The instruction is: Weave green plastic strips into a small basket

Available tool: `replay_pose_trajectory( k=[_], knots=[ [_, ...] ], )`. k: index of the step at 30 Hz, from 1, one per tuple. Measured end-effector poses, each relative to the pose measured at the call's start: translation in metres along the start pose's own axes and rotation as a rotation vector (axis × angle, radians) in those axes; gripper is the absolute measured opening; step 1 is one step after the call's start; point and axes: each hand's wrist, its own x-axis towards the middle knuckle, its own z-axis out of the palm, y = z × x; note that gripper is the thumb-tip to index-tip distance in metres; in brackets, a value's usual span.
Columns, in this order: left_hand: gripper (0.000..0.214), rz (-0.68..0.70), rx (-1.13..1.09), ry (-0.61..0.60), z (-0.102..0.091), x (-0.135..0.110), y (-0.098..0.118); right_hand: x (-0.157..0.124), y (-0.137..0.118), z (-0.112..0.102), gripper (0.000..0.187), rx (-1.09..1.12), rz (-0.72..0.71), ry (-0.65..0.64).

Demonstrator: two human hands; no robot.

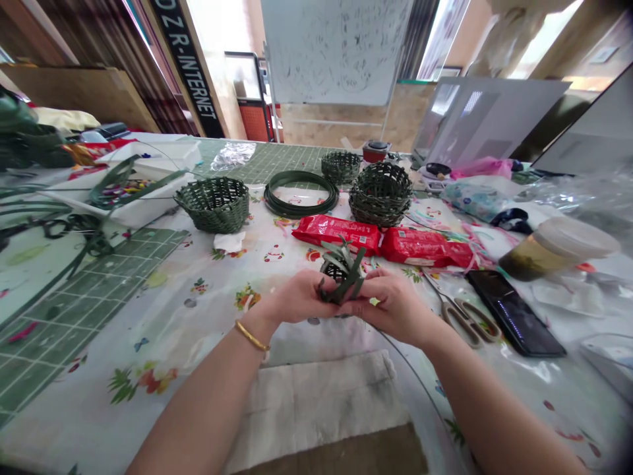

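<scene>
Small green woven piece (pixel 338 270) sits between the fingertips of both hands, directly ahead of the wearer; dark strip ends (pixel 357 276) stick up and out past the fingers, several crossing

Left hand (pixel 301 297): thumb and fingers drawn in, gripping the near left side of the piece; gold-coloured bracelet (pixel 252 336) at that wrist

Right hand (pixel 390 302): thumb and forefinger narrowed in a pinch on the near right side, among the strips; exact grip of the remaining fingers cannot be told

Under the fingers, a printed plastic tablecloth (pixel 192 330); whether the piece touches it, cannot tell. Nearer the body than the fingers, a folded cloth (pixel 326 396). From below the right fingers a thin dark line, perhaps a strip, curves toward the body

Just beyond the fingertips, two red plastic packets (pixel 336 231); farther off, a coil of green strip (pixel 301 212) and three woven baskets (pixel 213 210). Right of the fingers: scissors (pixel 451 310), then a black phone (pixel 514 313)

On handling, my judgement: left grip should steady the body of the piece so the crossings cannot slip, right pinch should work one strip at a time; lay it flat, draw it snug with even pull, avoid kinks. Crowded ends look the likeliest trouble; best fanned apart so the wrong one is not caught
</scene>
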Motion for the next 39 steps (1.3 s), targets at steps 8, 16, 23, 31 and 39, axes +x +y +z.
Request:
replay_pose_trajectory(
  k=[8,16,23,31,39],
  knots=[
    [0.013,0.167,-0.054,0.068,-0.003,0.001,-0.001,0.005,0.006,0.007,0.017,0.815,0.478,0.026],
    [0.02,0.151,-0.249,0.316,-0.004,0.004,-0.015,0.0,0.02,0.006,0.022,1.207,0.629,-0.185],
    [0.018,0.104,-0.348,0.518,-0.001,0.009,-0.018,-0.003,0.03,0.026,0.027,1.416,0.538,-0.079],
    [0.017,0.059,-0.373,0.671,0.003,0.016,-0.014,0.002,0.034,0.05,0.024,1.469,0.463,0.253],
    [0.014,0.048,-0.246,0.854,0.01,0.02,-0.005,0.007,0.017,0.057,0.013,1.615,0.534,0.438]
  ],
)
